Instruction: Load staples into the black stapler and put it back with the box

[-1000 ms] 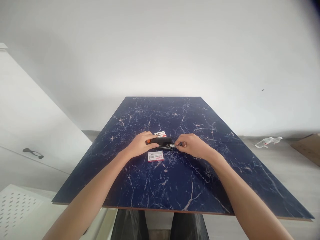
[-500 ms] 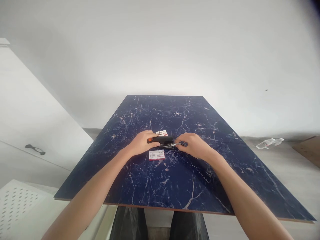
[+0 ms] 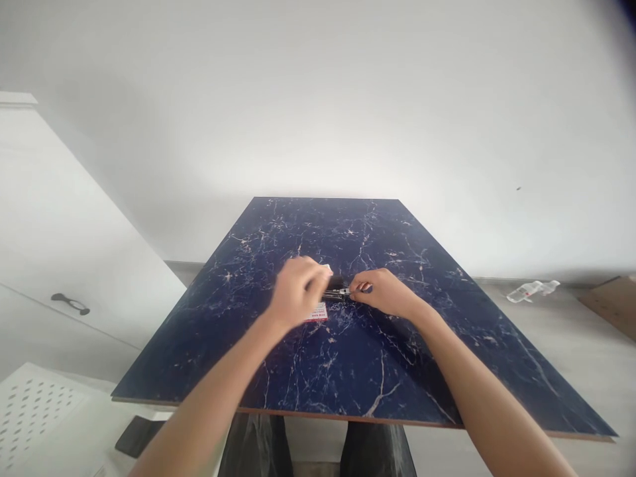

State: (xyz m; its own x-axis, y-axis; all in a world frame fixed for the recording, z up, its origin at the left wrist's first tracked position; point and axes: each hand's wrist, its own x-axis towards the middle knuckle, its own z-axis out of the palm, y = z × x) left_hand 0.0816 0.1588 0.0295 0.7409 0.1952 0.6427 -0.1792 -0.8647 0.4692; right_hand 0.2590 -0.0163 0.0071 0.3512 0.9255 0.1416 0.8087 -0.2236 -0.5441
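Note:
A black stapler lies near the middle of the blue marbled table, its metal rail showing along the near side. My right hand pinches the metal piece at the stapler's right end between thumb and fingertips. Over the stapler's left part is my left hand, smeared by motion with its fingers curled. Whether those fingers hold anything cannot be made out. A small white and red packet rests just in front of the stapler, partly covered by my left hand. Behind the stapler, a second small packet is mostly hidden.
The dark blue table has its far edge near a white wall. To the left stands a white cabinet with a dark handle. A clear plastic bottle and a cardboard box are on the floor at right.
My left hand has come off the stapler's left end and moved up and right over it, fingers curling. The right hand stays at the stapler's right end. The view has shifted slightly.

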